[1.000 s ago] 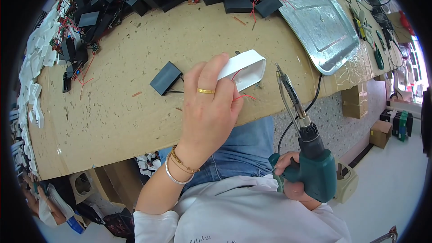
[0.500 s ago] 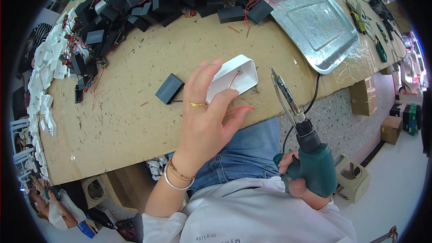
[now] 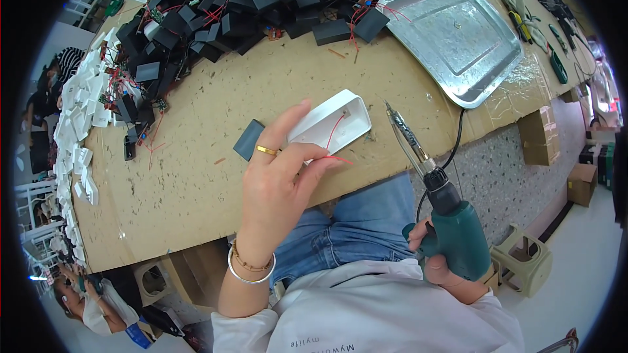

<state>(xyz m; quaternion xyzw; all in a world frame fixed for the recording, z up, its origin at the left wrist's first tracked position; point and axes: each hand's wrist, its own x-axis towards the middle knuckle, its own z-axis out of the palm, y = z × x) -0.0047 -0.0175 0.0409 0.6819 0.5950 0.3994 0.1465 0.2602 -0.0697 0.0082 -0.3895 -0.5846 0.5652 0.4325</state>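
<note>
A white plastic housing (image 3: 341, 132), open side up, lies tilted on the cardboard-covered table in front of me. A thin red wire (image 3: 335, 132) runs up from a small metal piece inside it. My left hand (image 3: 275, 180) pinches this wire between thumb and index finger, while the other fingers rest along the housing's left side. A black box (image 3: 250, 139) lies just left of that hand, partly hidden by it. In my right hand (image 3: 435, 265) is a green pistol-shaped soldering gun (image 3: 462, 242). Its metal tip points up, to the right of the housing and apart from it.
Black boxes with circuit boards and red wires form a large pile (image 3: 261, 6) at the back. White plastic parts (image 3: 75, 131) line the left edge. A metal tray (image 3: 458, 39) sits back right, beside pliers (image 3: 523, 26). A black cable (image 3: 456, 140) hangs over the table edge.
My left thumb and index finger have come together on the red wire. That hand and the housing have shifted slightly left. The soldering gun's tip has moved a little left and down.
</note>
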